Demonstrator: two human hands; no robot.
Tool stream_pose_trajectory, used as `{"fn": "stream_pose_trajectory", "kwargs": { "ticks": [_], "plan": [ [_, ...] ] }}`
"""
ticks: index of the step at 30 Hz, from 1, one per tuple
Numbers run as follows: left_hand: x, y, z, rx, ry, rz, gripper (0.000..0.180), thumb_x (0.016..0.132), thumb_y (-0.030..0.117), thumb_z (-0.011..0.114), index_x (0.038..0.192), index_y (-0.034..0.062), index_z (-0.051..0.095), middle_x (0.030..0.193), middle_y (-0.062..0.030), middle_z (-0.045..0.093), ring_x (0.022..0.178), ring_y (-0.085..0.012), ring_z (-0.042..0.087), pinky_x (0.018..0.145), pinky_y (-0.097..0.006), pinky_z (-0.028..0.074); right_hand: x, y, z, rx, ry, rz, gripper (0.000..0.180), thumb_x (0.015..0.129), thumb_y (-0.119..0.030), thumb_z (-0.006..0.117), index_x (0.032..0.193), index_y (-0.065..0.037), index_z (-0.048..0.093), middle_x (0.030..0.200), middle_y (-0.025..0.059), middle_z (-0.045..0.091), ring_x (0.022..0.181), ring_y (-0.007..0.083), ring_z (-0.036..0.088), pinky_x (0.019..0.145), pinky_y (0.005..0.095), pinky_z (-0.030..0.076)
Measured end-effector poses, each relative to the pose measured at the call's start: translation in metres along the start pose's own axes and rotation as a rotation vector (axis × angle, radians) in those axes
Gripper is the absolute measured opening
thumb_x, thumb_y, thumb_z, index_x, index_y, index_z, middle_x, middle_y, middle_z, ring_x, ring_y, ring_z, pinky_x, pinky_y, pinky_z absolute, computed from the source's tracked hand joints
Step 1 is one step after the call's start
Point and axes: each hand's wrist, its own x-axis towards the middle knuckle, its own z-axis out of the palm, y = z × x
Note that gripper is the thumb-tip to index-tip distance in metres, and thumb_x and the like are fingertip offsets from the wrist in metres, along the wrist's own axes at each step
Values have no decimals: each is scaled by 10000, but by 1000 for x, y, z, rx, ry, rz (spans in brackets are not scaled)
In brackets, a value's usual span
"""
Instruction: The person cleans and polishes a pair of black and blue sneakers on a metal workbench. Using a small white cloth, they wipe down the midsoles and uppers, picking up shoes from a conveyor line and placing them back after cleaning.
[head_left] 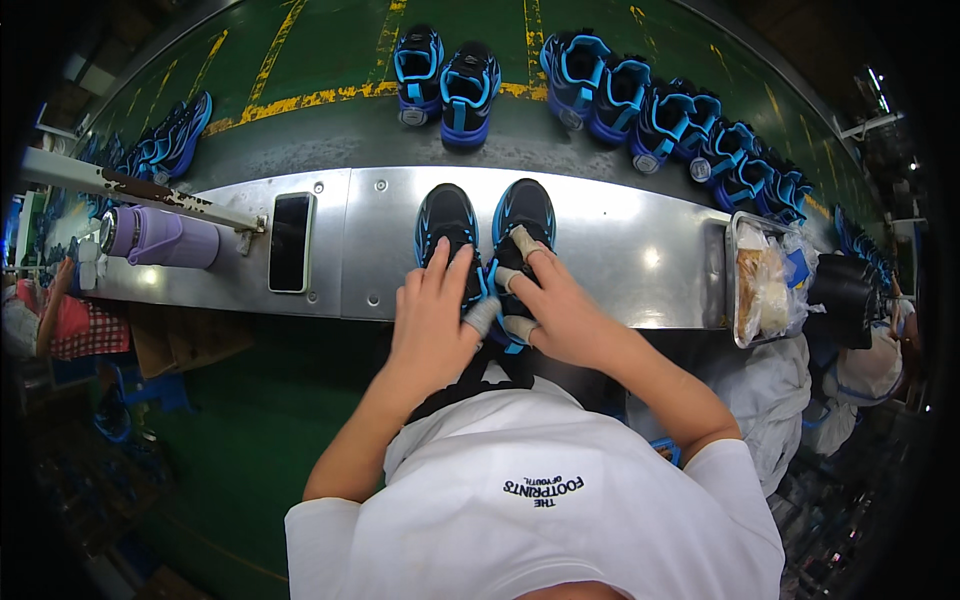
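Note:
Two black sneakers with blue trim stand side by side on the metal bench, toes pointing away from me. Over the upper of the left sneaker (pixel 446 212) lies my left hand (pixel 432 315), its fingers wrapped across the lace area and its thumb in a grey finger cover. My right hand (pixel 562 312) grips the right sneaker (pixel 526 208) near the tongue and opening, fingers bent, several of them in beige covers. The hands hide the heels and most of the openings. Both thumbs meet near the gap between the shoes.
On the bench's left lie a phone (pixel 292 243) and a purple bottle (pixel 165 237), beneath a worn metal bar (pixel 150 190). A metal tray (pixel 738 285) with plastic bags sits at right. Beyond the bench, more sneakers (pixel 470 90) stand in a row on a dark surface. Other people sit at both sides.

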Motion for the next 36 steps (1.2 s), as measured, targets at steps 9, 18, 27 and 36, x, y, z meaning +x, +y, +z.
{"fn": "stream_pose_trajectory", "kwargs": {
  "ticks": [9, 18, 27, 36],
  "plan": [
    [39, 1, 16, 50, 48, 32, 254, 716, -32, 621, 956, 46, 659, 961, -91, 595, 865, -288, 579, 783, -362, 485, 2, 33, -43, 167, -63, 141, 243, 850, -21, 640, 1086, -61, 679, 1002, 129, 640, 978, 300, 605, 877, 340, 489],
    [43, -7, 42, -289, -63, 63, 233, 733, -49, 600, 943, 32, 661, 961, -78, 621, 826, -225, 574, 678, -295, 453, -14, 73, -45, 341, -89, 114, 274, 777, -112, 728, 1051, -108, 710, 814, 105, 559, 800, 291, 574, 724, 381, 486],
    [26, 14, 54, -172, 80, 23, 230, 722, -35, 647, 944, 24, 659, 898, -91, 593, 839, -263, 577, 695, -333, 474, -25, 71, -50, 80, -74, 193, 289, 775, -191, 747, 1057, -140, 708, 838, 91, 580, 782, 280, 597, 698, 372, 495],
    [23, 30, 56, -337, -229, 202, 278, 745, -30, 628, 1004, 54, 685, 999, -90, 624, 876, -224, 612, 739, -294, 496, -52, 72, -65, -131, -104, 197, 234, 818, -308, 693, 955, -120, 665, 810, 92, 601, 759, 307, 637, 650, 410, 495]
  ]
}}
